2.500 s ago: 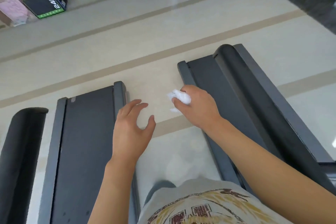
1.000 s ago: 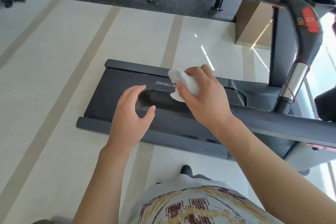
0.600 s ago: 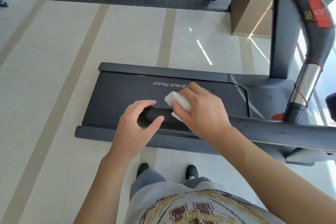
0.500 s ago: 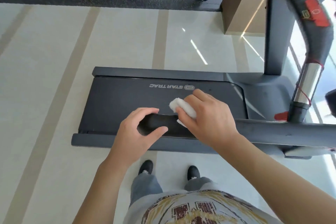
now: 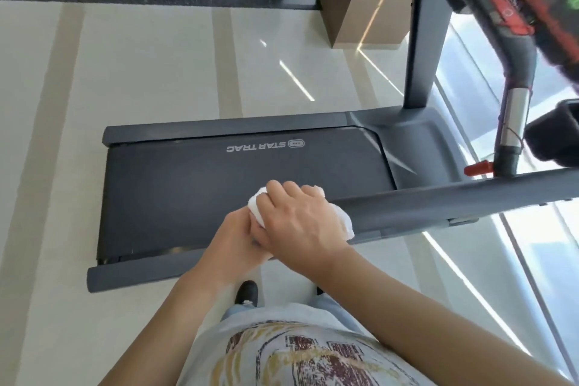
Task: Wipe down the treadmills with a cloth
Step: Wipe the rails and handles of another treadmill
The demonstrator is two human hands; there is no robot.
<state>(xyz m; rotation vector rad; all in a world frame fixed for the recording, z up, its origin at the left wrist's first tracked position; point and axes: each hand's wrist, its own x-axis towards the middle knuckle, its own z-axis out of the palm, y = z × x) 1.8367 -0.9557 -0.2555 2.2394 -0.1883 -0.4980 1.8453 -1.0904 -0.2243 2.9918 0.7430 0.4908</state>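
The cloth [image 5: 343, 219] at the centre of the frame was white. The treadmill [image 5: 404, 131] had a dark grey frame and a near-black belt [image 5: 188, 185] marked with pale grey lettering. Its handrail [image 5: 438, 200], running to the right edge, was dark grey. At the upper right, the handlebar [image 5: 513, 50] was black with a red patch and a silver section, and a small red clip [image 5: 477, 168] sat below it. The floor [image 5: 141, 72] was cream with beige stripes, turning to speckled dark grey along the top. The shirt [image 5: 297, 351] at the bottom was light grey, printed in maroon and yellow.
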